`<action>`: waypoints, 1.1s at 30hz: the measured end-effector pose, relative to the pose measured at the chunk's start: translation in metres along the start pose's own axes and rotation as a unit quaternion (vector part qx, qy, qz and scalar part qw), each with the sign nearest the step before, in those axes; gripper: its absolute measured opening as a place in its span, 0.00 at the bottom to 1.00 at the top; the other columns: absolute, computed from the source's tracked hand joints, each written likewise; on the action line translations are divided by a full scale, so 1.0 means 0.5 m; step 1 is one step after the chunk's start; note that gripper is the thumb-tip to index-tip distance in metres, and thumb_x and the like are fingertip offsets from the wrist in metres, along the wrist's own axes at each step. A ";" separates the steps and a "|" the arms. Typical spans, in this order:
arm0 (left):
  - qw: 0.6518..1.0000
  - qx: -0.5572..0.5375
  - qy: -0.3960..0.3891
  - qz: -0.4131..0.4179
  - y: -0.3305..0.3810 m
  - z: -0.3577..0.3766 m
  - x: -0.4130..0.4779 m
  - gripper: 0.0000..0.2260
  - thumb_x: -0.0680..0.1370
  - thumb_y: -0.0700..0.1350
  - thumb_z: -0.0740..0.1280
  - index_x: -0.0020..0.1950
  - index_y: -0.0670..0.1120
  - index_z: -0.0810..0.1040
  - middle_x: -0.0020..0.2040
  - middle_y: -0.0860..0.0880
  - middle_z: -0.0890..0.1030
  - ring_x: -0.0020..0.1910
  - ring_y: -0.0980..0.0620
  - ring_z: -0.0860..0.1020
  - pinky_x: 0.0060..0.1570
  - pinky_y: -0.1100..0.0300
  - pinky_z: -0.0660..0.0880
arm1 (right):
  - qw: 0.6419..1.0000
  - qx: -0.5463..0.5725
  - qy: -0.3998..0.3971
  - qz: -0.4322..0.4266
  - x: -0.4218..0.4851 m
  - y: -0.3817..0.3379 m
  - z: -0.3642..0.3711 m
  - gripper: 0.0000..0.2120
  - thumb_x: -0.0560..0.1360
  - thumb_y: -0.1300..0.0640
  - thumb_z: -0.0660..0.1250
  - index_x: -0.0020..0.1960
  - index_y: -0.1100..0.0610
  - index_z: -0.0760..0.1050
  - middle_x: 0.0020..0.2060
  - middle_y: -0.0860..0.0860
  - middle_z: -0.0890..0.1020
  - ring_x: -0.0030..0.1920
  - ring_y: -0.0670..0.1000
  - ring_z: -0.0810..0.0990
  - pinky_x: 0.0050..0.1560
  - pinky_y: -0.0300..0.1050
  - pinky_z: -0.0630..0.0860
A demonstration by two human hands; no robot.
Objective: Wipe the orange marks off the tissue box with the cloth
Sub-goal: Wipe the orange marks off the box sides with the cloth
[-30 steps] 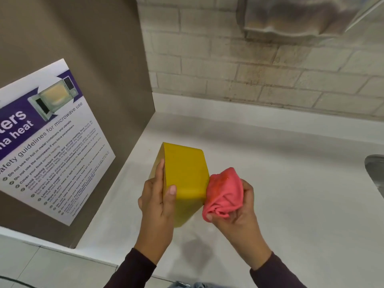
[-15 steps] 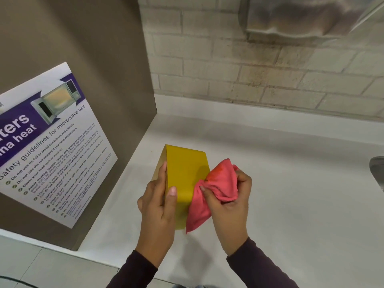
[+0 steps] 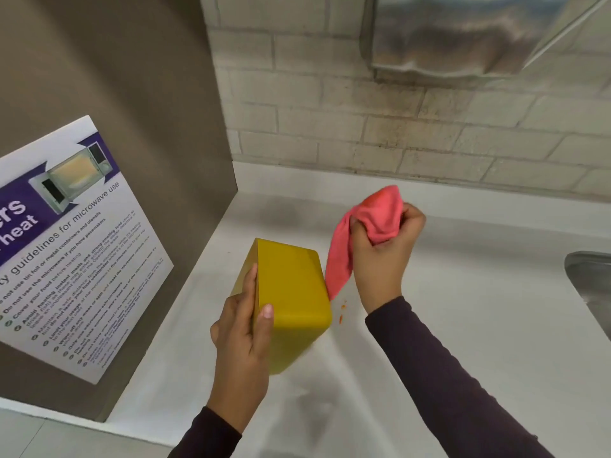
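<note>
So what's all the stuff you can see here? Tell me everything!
tissue box: one, yellow, held above the counter near the left corner
cloth: one, pink, bunched, its tail hanging beside the box
orange specks: a few, orange, on the counter right of the box
poster: one, white and purple, on the brown side panel
counter: one, pale grey, under everything
sink: one, metal, right edge, only partly seen
dispenser: one, shiny metal, on the brick wall
left hand: one, grip on the box
right hand: one, grip on the cloth
</note>
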State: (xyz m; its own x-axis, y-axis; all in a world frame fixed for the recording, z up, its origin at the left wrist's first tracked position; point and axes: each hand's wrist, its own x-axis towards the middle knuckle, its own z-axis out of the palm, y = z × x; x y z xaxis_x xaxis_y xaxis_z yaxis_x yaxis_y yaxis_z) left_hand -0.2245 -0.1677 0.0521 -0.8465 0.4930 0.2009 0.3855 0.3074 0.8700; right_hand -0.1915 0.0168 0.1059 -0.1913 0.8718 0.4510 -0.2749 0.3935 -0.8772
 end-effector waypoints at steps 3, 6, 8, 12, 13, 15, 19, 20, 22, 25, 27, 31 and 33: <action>1.000 0.000 0.000 -0.005 0.000 0.001 0.002 0.24 0.69 0.75 0.42 0.66 0.79 0.49 0.62 0.56 0.68 0.59 0.51 0.64 0.67 0.47 0.61 | 0.997 -0.003 -0.056 -0.058 -0.009 -0.014 0.022 0.28 0.68 0.68 0.70 0.54 0.42 0.62 0.51 0.35 0.69 0.49 0.34 0.73 0.47 0.28 0.71; 1.000 0.003 0.003 0.003 0.002 0.003 0.003 0.21 0.72 0.69 0.44 0.66 0.78 0.50 0.60 0.54 0.71 0.57 0.53 0.66 0.66 0.52 0.59 | 0.972 -0.045 -0.228 -0.015 -0.064 0.003 0.018 0.29 0.69 0.61 0.71 0.56 0.36 0.60 0.54 0.29 0.69 0.53 0.31 0.73 0.46 0.26 0.72; 1.000 0.000 0.003 0.008 0.004 0.003 0.005 0.21 0.74 0.67 0.45 0.67 0.77 0.51 0.59 0.55 0.71 0.58 0.56 0.67 0.66 0.53 0.58 | 0.949 -0.071 -0.307 0.015 -0.092 0.014 0.003 0.27 0.71 0.55 0.71 0.56 0.33 0.60 0.54 0.26 0.71 0.52 0.33 0.74 0.44 0.28 0.73; 1.000 -0.012 -0.009 0.012 0.000 0.002 0.009 0.21 0.75 0.65 0.45 0.69 0.74 0.53 0.61 0.63 0.69 0.62 0.68 0.65 0.67 0.56 0.55 | 0.928 -0.067 -0.363 0.050 -0.091 0.000 -0.027 0.23 0.69 0.49 0.70 0.56 0.31 0.62 0.53 0.28 0.73 0.52 0.37 0.76 0.44 0.27 0.72; 1.000 -0.012 -0.008 0.013 -0.001 0.002 0.008 0.21 0.75 0.64 0.45 0.69 0.74 0.53 0.61 0.65 0.69 0.63 0.68 0.65 0.66 0.59 0.54 | 0.922 -0.068 -0.377 0.051 -0.093 -0.007 -0.036 0.23 0.69 0.48 0.69 0.56 0.30 0.62 0.54 0.28 0.73 0.52 0.37 0.76 0.44 0.27 0.72; 1.000 -0.014 -0.003 0.008 -0.002 0.001 0.006 0.21 0.76 0.64 0.45 0.70 0.73 0.54 0.59 0.72 0.68 0.62 0.69 0.65 0.64 0.68 0.50 | 0.914 -0.072 -0.395 0.051 -0.105 -0.017 -0.056 0.23 0.69 0.48 0.68 0.56 0.30 0.62 0.54 0.29 0.73 0.51 0.38 0.77 0.43 0.29 0.72; 1.000 -0.018 0.000 -0.001 -0.001 0.000 0.007 0.23 0.76 0.66 0.45 0.72 0.69 0.55 0.58 0.75 0.67 0.62 0.67 0.66 0.60 0.78 0.48 | 0.920 -0.042 -0.384 0.070 -0.145 -0.015 -0.098 0.25 0.68 0.55 0.70 0.56 0.33 0.64 0.52 0.30 0.74 0.48 0.38 0.77 0.43 0.37 0.76; 1.000 -0.020 -0.002 0.001 -0.001 0.000 0.007 0.24 0.75 0.68 0.44 0.72 0.69 0.55 0.59 0.73 0.68 0.62 0.66 0.66 0.61 0.76 0.49 | 0.924 -0.021 -0.371 0.087 -0.155 -0.013 -0.108 0.24 0.66 0.56 0.70 0.56 0.38 0.65 0.51 0.30 0.75 0.48 0.36 0.77 0.42 0.35 0.76; 1.000 -0.024 -0.008 0.008 -0.002 0.001 0.007 0.27 0.74 0.71 0.42 0.72 0.68 0.55 0.61 0.66 0.70 0.63 0.63 0.67 0.64 0.67 0.52 | 0.935 0.008 -0.333 0.123 -0.165 -0.010 -0.132 0.22 0.65 0.60 0.69 0.55 0.48 0.66 0.50 0.38 0.76 0.46 0.34 0.77 0.41 0.29 0.75; 1.000 -0.018 -0.019 0.002 0.002 0.002 0.005 0.28 0.71 0.73 0.41 0.71 0.71 0.53 0.62 0.57 0.70 0.62 0.57 0.67 0.65 0.57 0.56 | 0.946 0.029 -0.279 0.163 -0.152 -0.011 -0.170 0.19 0.66 0.61 0.66 0.55 0.53 0.68 0.49 0.50 0.77 0.47 0.39 0.79 0.45 0.34 0.76; 1.000 -0.013 -0.022 -0.006 0.003 0.001 0.002 0.27 0.69 0.75 0.41 0.69 0.75 0.51 0.61 0.57 0.68 0.61 0.55 0.66 0.64 0.59 0.56 | 0.952 0.026 -0.232 0.195 -0.131 -0.008 -0.195 0.16 0.67 0.58 0.65 0.55 0.52 0.72 0.49 0.51 0.79 0.49 0.45 0.79 0.49 0.38 0.76; 0.999 -0.013 -0.035 -0.005 0.005 0.000 0.005 0.29 0.68 0.77 0.42 0.69 0.75 0.49 0.62 0.55 0.67 0.62 0.50 0.67 0.69 0.50 0.61 | 0.930 -0.127 -0.235 0.253 -0.100 0.020 -0.255 0.11 0.69 0.55 0.67 0.50 0.46 0.72 0.40 0.48 0.82 0.39 0.50 0.82 0.36 0.38 0.76; 0.999 -0.016 -0.047 -0.003 0.009 0.001 0.007 0.30 0.68 0.77 0.43 0.70 0.74 0.49 0.62 0.53 0.67 0.63 0.49 0.68 0.68 0.40 0.62 | 0.897 -0.189 -0.258 0.306 -0.101 0.046 -0.287 0.11 0.71 0.57 0.68 0.47 0.42 0.71 0.32 0.51 0.81 0.24 0.53 0.77 0.23 0.42 0.71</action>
State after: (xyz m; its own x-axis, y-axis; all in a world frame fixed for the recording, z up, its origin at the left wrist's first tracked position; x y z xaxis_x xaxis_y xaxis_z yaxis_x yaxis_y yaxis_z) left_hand -0.2256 -0.1638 0.0565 -0.8101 0.5656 0.1542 0.3678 0.2855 0.8850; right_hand -0.0530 0.0235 0.0392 -0.6343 0.7460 -0.2029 0.3504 0.0435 -0.9356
